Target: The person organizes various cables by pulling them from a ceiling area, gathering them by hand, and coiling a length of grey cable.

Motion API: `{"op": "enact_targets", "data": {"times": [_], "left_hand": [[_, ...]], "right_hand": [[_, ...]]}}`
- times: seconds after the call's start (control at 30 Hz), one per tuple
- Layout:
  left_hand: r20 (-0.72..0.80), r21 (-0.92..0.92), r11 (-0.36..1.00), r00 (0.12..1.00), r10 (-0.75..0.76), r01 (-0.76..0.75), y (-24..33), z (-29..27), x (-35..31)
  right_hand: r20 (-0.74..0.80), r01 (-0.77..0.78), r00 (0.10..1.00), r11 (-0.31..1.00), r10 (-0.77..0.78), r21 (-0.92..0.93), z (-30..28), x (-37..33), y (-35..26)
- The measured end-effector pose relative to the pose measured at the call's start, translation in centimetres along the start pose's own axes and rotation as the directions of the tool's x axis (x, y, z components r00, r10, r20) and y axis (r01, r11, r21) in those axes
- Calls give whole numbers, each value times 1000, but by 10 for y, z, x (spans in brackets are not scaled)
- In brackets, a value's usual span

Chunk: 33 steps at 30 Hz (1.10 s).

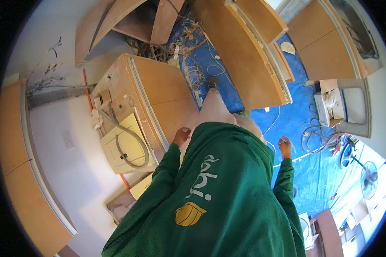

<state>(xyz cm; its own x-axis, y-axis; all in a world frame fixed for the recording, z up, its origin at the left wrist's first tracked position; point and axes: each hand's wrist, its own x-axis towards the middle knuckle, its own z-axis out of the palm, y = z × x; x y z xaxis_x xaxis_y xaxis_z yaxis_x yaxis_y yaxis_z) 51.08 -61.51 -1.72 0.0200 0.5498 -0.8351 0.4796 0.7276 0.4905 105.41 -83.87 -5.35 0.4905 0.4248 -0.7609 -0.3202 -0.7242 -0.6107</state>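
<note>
My left hand (182, 136) hangs beside my hip, near the wooden cabinet (169, 83), its loosely bent fingers partly turned from view. It appears to hold nothing. On my other side, my right hand (284, 148) hangs over the blue floor sheet (261, 122), fingers apart and slightly curled, with nothing in them. Both arms are in green sleeves. A pale yellow panel box (126, 143) with a bent grey hose (135, 165) lies on the cabinet side, left of my left hand.
A long wooden cabinet section (240, 51) lies just ahead. Loose cables (195, 76) sprawl between the cabinets. To the right are an open carton (330, 105), coiled cable (315, 139) and a fan (369, 180). Another wooden cabinet (326, 43) stands at the far right.
</note>
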Motion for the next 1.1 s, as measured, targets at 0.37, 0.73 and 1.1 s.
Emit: {"op": "enact_targets", "data": {"times": [0.37, 0.73, 1.1], "left_hand": [[-68, 48, 998, 996, 50, -47, 45, -34, 44], [131, 135, 987, 989, 72, -89, 104, -36, 72], [177, 198, 910, 927, 331, -363, 189, -68, 170]], "right_hand": [[-41, 77, 996, 986, -84, -149, -16, -41, 177], [-89, 61, 995, 989, -49, 134, 51, -71, 58], [52, 478, 869, 809, -492, -342, 101, -177, 45]]}}
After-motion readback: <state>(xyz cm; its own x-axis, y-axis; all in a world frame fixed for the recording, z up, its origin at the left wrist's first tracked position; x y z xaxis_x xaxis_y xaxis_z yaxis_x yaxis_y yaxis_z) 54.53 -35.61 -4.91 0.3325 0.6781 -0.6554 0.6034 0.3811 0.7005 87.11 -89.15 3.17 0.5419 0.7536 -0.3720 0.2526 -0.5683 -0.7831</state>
